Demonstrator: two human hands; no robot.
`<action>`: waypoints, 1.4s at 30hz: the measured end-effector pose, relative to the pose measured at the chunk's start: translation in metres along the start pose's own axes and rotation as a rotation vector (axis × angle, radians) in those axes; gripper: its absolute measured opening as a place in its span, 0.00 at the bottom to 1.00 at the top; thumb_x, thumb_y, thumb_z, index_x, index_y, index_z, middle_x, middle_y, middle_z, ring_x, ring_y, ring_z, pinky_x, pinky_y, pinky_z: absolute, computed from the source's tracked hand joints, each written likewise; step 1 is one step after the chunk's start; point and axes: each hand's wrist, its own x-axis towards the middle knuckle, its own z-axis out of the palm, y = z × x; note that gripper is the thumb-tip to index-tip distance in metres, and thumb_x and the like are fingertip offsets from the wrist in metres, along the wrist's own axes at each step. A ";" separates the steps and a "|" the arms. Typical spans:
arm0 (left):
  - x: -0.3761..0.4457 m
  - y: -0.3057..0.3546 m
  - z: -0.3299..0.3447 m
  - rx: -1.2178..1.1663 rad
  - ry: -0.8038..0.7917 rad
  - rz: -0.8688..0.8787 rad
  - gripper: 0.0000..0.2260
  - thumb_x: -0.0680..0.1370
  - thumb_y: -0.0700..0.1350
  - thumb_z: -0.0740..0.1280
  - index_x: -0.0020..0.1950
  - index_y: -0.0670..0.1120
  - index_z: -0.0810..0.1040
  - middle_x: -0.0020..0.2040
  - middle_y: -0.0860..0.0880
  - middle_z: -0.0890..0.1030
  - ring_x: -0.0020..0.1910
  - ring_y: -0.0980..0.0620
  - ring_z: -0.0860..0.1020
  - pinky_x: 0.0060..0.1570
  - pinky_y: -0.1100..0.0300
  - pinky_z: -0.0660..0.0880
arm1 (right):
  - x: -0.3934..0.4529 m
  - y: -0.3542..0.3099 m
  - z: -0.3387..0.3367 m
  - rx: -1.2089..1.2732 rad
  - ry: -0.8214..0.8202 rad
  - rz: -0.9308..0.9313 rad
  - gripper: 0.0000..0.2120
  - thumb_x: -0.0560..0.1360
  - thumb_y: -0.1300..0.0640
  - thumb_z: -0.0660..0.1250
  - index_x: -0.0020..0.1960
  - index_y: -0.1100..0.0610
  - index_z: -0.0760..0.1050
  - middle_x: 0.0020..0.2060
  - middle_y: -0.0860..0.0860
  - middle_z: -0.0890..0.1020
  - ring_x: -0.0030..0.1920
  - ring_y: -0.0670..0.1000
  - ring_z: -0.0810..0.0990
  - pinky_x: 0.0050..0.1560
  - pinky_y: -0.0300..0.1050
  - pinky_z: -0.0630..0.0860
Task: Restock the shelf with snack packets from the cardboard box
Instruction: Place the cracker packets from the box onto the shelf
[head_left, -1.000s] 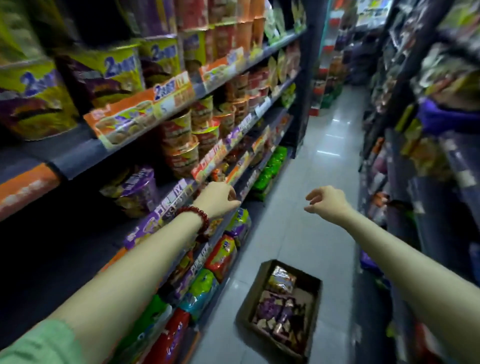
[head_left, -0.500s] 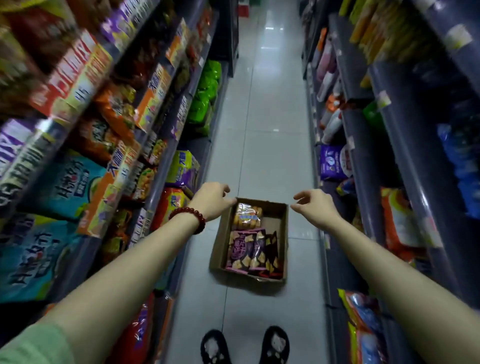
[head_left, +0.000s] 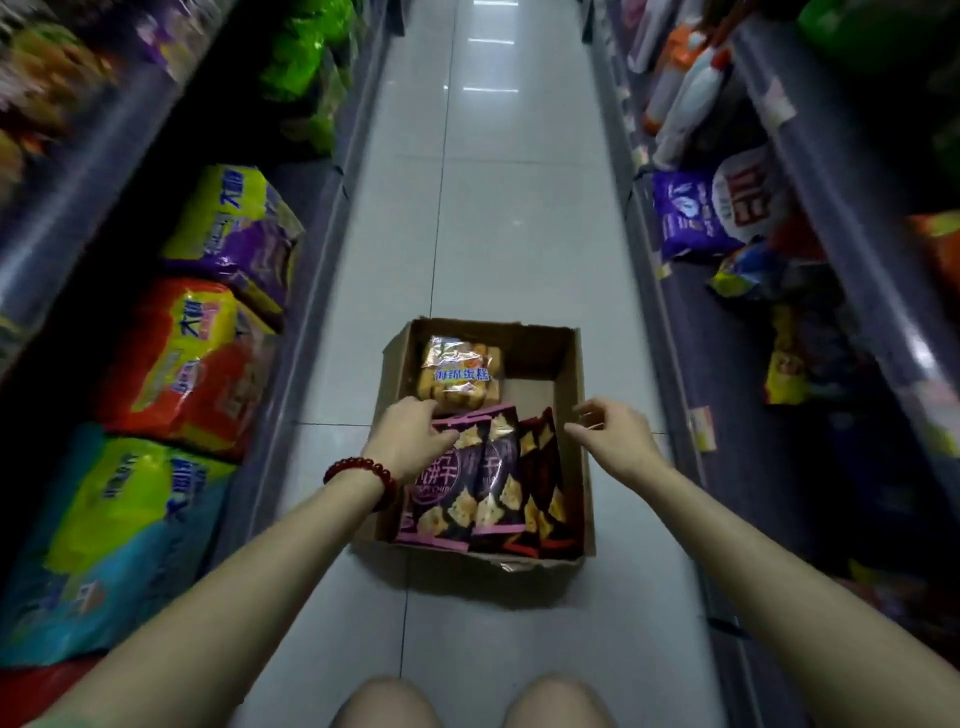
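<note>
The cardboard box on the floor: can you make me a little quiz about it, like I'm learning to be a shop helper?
1. True or false: the cardboard box stands on a shelf.
2. Which packet does the left hand touch? A) the purple cracker packet B) the clear cake packet C) neither
3. Fill in: the right hand hovers over the box holding ____.

Key:
1. False; it stands on the tiled floor between the shelves.
2. A, at the packet's top edge.
3. Nothing; its fingers are loosely curled.

Cardboard box on floor between shelves; packets inside.
</note>
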 end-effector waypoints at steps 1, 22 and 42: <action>0.013 -0.009 0.016 0.002 0.004 -0.002 0.19 0.76 0.53 0.66 0.62 0.43 0.75 0.59 0.44 0.77 0.55 0.48 0.77 0.55 0.56 0.76 | 0.012 0.011 0.014 0.004 0.018 -0.011 0.17 0.75 0.55 0.68 0.62 0.60 0.75 0.56 0.55 0.81 0.56 0.52 0.79 0.53 0.41 0.73; 0.077 -0.104 0.136 -0.213 0.067 -0.018 0.28 0.76 0.53 0.66 0.72 0.45 0.64 0.69 0.44 0.68 0.66 0.46 0.70 0.65 0.50 0.71 | 0.074 0.054 0.139 0.193 0.172 -0.104 0.31 0.75 0.53 0.68 0.74 0.53 0.59 0.69 0.53 0.71 0.69 0.54 0.70 0.66 0.50 0.68; 0.063 -0.119 0.155 -0.305 0.005 -0.048 0.30 0.76 0.54 0.65 0.75 0.47 0.59 0.70 0.46 0.67 0.66 0.49 0.70 0.64 0.51 0.72 | 0.074 0.070 0.156 0.498 0.408 -0.003 0.16 0.78 0.63 0.60 0.65 0.55 0.74 0.58 0.48 0.79 0.60 0.45 0.75 0.60 0.40 0.73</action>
